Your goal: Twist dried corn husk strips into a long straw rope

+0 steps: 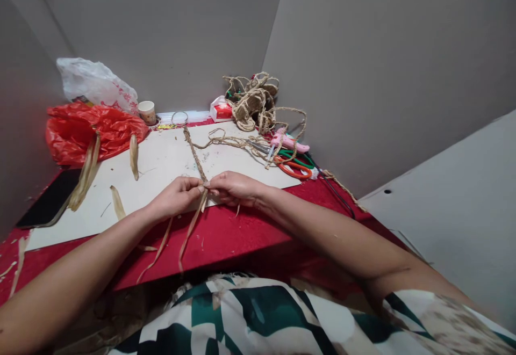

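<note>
A braided straw cord (195,156) runs from the back of the white board down to my fingers. My left hand (179,196) pinches the near end of the braid from the left. Close against it, my right hand (234,187) is closed on the same end, thumb and fingertips together. Loose flat strands (189,231) hang from the braid over the table's front edge. Exactly how the strands cross between my fingertips is hidden. More dried husk strips (86,172) lie to the left on the board and a red bag.
A white board (161,159) covers part of the red tabletop (250,237). At left are a phone (48,196), red plastic bag (97,129) and paper cup (147,112). On the right sit a rope bundle (253,105), pink glue gun (288,141) and orange-handled scissors (294,169).
</note>
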Demonstrator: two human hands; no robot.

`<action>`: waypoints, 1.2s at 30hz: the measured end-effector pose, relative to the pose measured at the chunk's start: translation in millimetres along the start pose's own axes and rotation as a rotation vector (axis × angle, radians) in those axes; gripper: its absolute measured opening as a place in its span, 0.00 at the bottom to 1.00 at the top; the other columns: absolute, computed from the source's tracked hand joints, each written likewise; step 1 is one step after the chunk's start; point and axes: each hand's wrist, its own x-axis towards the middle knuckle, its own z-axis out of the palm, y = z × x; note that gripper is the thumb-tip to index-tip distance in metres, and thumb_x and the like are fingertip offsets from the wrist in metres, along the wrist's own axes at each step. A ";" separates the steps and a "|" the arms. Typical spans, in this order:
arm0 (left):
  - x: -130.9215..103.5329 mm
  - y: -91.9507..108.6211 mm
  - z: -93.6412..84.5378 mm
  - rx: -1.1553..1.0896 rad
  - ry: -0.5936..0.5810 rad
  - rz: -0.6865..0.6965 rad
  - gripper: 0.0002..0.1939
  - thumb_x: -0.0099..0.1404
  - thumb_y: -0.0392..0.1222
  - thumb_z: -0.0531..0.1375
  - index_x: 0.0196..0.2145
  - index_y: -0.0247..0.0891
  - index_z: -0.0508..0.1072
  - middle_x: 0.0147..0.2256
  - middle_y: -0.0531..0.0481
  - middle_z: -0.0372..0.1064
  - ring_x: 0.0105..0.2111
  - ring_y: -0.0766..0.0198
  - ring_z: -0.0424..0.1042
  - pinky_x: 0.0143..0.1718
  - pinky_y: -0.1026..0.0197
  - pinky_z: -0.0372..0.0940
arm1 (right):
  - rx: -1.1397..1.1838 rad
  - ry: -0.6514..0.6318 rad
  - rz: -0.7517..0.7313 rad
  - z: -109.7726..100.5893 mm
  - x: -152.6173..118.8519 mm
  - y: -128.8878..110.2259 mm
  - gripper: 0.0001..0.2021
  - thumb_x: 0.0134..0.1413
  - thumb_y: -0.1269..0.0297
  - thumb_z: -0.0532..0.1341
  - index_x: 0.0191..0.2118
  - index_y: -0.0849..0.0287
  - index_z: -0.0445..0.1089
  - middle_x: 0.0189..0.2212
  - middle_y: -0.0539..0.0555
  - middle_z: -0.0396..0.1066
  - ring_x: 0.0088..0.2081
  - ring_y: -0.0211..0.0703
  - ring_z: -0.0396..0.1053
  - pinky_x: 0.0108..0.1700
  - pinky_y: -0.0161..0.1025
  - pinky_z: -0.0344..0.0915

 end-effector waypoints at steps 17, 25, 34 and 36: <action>-26.4 12.2 34.7 1.319 0.109 -0.008 0.16 0.66 0.36 0.43 0.43 0.32 0.68 0.25 0.41 0.72 0.26 0.51 0.73 0.26 0.56 0.60 | 0.153 0.140 -0.062 20.5 -6.3 11.5 0.17 0.47 0.64 0.59 0.16 0.58 0.52 0.08 0.40 0.46 0.11 0.26 0.39 0.13 0.29 0.36; -35.7 15.4 43.0 1.037 0.085 0.294 0.15 0.68 0.42 0.45 0.32 0.36 0.69 0.24 0.47 0.70 0.21 0.61 0.67 0.25 0.60 0.59 | 0.263 0.066 0.027 12.8 -11.1 11.1 0.08 0.51 0.65 0.59 0.29 0.66 0.68 0.09 0.39 0.44 0.12 0.26 0.36 0.14 0.27 0.34; -1.8 10.5 21.5 -0.176 0.180 -0.142 0.13 0.63 0.47 0.52 0.26 0.36 0.65 0.19 0.56 0.58 0.18 0.71 0.57 0.21 0.67 0.53 | 0.287 -0.012 -0.006 8.0 -11.3 6.1 0.07 0.54 0.68 0.57 0.27 0.64 0.65 0.09 0.39 0.45 0.13 0.26 0.34 0.14 0.26 0.33; -0.9 8.5 23.7 -0.236 0.138 -0.193 0.14 0.62 0.46 0.54 0.23 0.36 0.63 0.16 0.59 0.50 0.15 0.74 0.48 0.17 0.68 0.45 | 0.220 -0.025 -0.008 5.4 -10.7 5.8 0.07 0.54 0.67 0.57 0.27 0.64 0.65 0.09 0.39 0.44 0.13 0.26 0.35 0.14 0.27 0.34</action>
